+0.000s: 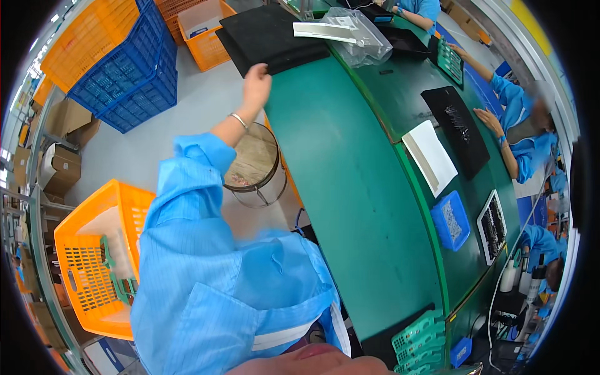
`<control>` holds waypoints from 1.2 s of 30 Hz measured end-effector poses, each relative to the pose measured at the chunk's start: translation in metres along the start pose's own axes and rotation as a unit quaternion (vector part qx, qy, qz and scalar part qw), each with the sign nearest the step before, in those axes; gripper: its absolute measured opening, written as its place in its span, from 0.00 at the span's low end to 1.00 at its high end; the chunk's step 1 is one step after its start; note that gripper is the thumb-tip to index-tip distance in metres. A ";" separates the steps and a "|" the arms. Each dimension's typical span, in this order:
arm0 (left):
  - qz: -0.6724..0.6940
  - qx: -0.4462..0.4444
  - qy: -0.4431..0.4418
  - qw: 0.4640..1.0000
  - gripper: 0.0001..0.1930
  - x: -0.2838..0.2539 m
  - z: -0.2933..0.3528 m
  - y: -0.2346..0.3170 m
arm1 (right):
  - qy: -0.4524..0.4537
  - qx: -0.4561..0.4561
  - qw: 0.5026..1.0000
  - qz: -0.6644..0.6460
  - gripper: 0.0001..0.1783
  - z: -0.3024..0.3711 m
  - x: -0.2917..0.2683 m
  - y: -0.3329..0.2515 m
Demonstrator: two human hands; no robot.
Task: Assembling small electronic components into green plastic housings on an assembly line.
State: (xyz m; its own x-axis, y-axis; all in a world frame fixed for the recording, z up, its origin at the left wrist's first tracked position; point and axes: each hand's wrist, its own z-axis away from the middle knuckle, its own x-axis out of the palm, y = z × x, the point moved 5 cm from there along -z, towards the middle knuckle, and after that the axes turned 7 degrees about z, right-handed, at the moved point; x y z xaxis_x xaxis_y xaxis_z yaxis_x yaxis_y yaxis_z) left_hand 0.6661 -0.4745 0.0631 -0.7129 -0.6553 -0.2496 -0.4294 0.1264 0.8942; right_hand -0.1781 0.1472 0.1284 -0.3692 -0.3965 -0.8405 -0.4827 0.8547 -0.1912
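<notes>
My left hand, with a metal bangle at the wrist, reaches out to the far end of the green table. Its fingers are curled at the near edge of a stack of black mats; whether they grip the mat or only touch it is hard to make out. The mats lie partly over the table's left edge. A white strip-shaped piece and a clear plastic bag rest beside them. My right hand is out of view.
Left of the table stand a round stool, an orange crate with green parts, and stacked blue crates. Green racks lie at the near end. Across the table are a blue bin, a black mat and co-workers' hands.
</notes>
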 end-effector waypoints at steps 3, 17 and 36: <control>0.006 -0.062 0.123 0.990 0.22 -0.018 -0.056 -0.040 | -0.115 0.014 0.976 -0.182 0.18 0.018 0.012 -0.118; -0.076 -0.224 0.148 0.960 0.24 -0.005 -0.111 -0.008 | -0.330 -0.298 0.830 -0.338 0.11 0.179 0.056 -0.419; 0.321 -0.361 0.096 0.871 0.07 0.053 -0.105 -0.005 | -0.206 -0.278 0.874 -0.342 0.10 0.190 0.053 -0.412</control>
State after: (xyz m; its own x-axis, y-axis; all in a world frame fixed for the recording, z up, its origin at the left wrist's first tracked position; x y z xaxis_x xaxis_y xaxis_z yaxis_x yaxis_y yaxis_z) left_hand 0.6888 -0.5887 0.0843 -0.5416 -0.7437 0.3918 0.5321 0.0575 0.8447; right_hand 0.1519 -0.1625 0.0663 0.4178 -0.4989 -0.7593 -0.8320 0.1257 -0.5404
